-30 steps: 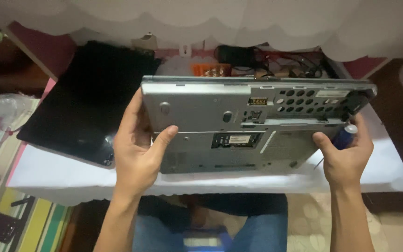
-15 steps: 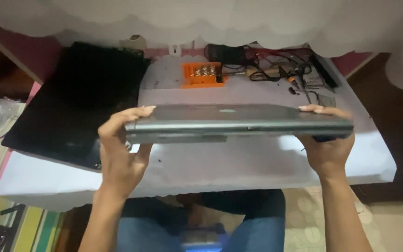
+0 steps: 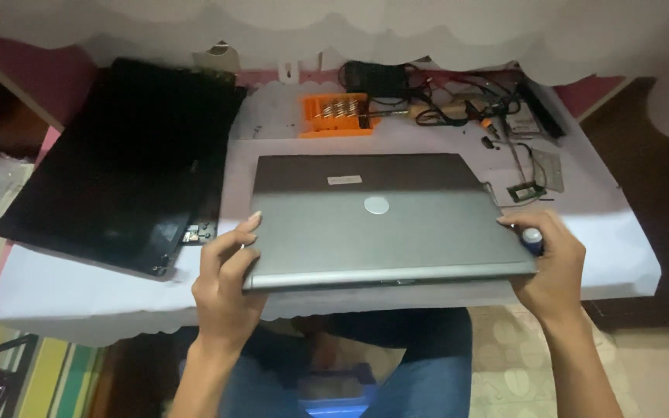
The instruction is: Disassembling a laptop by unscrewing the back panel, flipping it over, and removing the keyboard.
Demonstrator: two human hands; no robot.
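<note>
At the near edge of a white-covered worktop [image 3: 427,139], closed grey laptop [image 3: 381,224] lying lid up and flat, front edge just past the rim. Gripped at both front corners — left hand [image 3: 226,279] clamped on the near-left corner, thumb on the lid, fingers wrapped under; right hand [image 3: 551,267] closed on the near-right corner while also pinching a small blue-capped tool [image 3: 533,240] against the palm. Best handled by keeping both grips level, sliding the machine further onto the surface before letting go, and minding that the tool does not scrape the lid. Beside it to the left, a black flat panel [image 3: 118,178], tilted and overhanging the edge. Further back — an orange holder [image 3: 336,116] with metal parts, a tangle of dark cables [image 3: 443,93], and a small green circuit board [image 3: 526,188] just beyond the far-right corner.
</note>
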